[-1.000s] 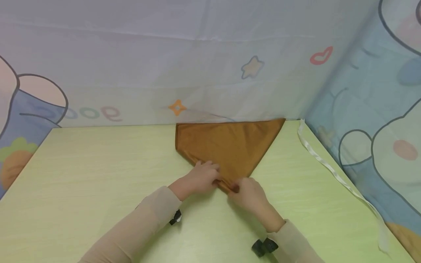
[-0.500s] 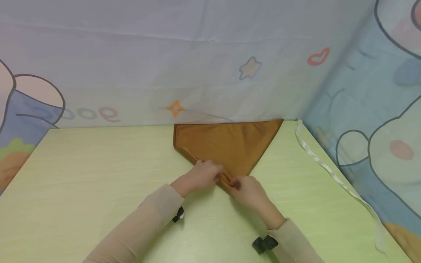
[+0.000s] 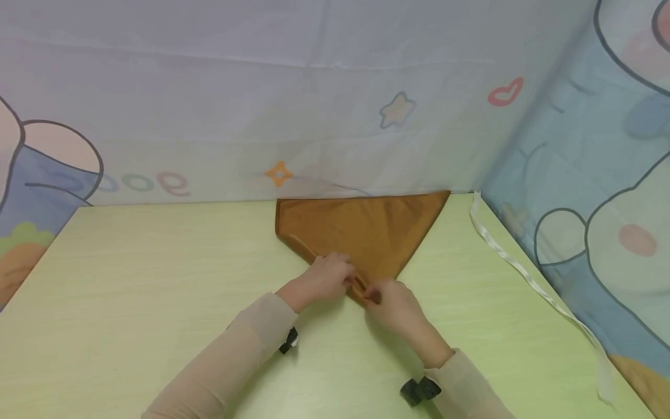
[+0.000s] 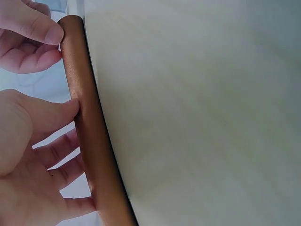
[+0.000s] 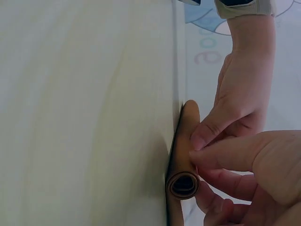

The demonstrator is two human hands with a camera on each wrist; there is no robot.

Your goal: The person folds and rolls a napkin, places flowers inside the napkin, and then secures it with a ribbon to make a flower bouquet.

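Note:
An orange-brown cloth (image 3: pixel 361 233) lies flat against the back of the table, its near slanting edge rolled into a tube. My left hand (image 3: pixel 324 279) holds the middle of this roll, thumb on the near side and fingers spread over it. Close beside it, my right hand (image 3: pixel 398 308) pinches the roll near its right end between thumb and fingers. The left wrist view shows the rolled edge (image 4: pixel 89 103) as a smooth, even tube. From the right wrist, the roll (image 5: pixel 182 150) shows its spiral end with a dark hollow inside.
The pale yellow-green table (image 3: pixel 157 291) meets a printed cloth backdrop (image 3: pixel 209 105) at the back and another printed sheet (image 3: pixel 565 174) on the right. A white ribbon (image 3: pixel 523 270) runs along the right edge. Black wrist cameras (image 3: pixel 420 391) hang below both sleeves.
Both hands stay on the rolled edge; the left hand has shifted slightly right, closer to the right hand. The view has drifted a little. The cloth lies almost as before.

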